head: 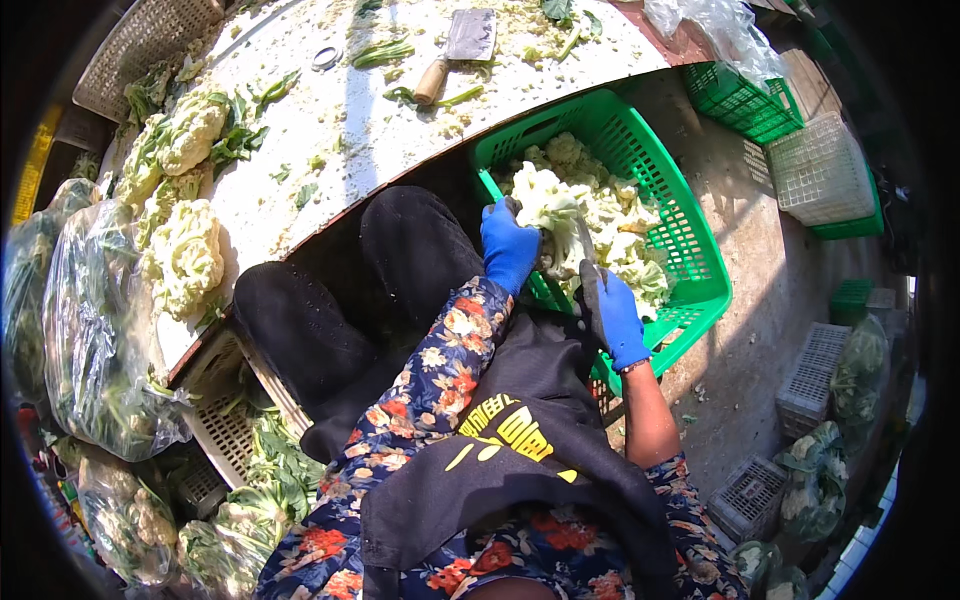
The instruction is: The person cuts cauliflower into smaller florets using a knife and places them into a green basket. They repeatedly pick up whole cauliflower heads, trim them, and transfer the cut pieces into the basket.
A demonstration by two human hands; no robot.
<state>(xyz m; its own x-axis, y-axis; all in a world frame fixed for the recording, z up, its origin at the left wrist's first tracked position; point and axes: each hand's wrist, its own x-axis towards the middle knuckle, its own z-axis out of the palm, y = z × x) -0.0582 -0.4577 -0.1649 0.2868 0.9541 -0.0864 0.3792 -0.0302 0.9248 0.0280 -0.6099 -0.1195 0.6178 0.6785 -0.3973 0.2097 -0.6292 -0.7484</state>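
Observation:
My left hand (510, 246), in a blue glove with dark fingers, grips a piece of cauliflower (546, 196) over the near left part of a green plastic basket (694, 262). In my right hand (619, 311), gloved the same way, is a small knife, its grey blade (584, 238) against the right side of the piece. The knife's handle is hidden in my fist. Beneath both hands, cut cauliflower florets (634, 259) fill much of the basket.
On the white table (315, 142) lie a cleaver (457, 49), a metal ring (326, 58), whole cauliflowers (187, 251) and leaf scraps. A bagged bundle (105, 330) stands left. A pale crate (225, 420) with leaves is by my knees. More crates (821, 169) line the right.

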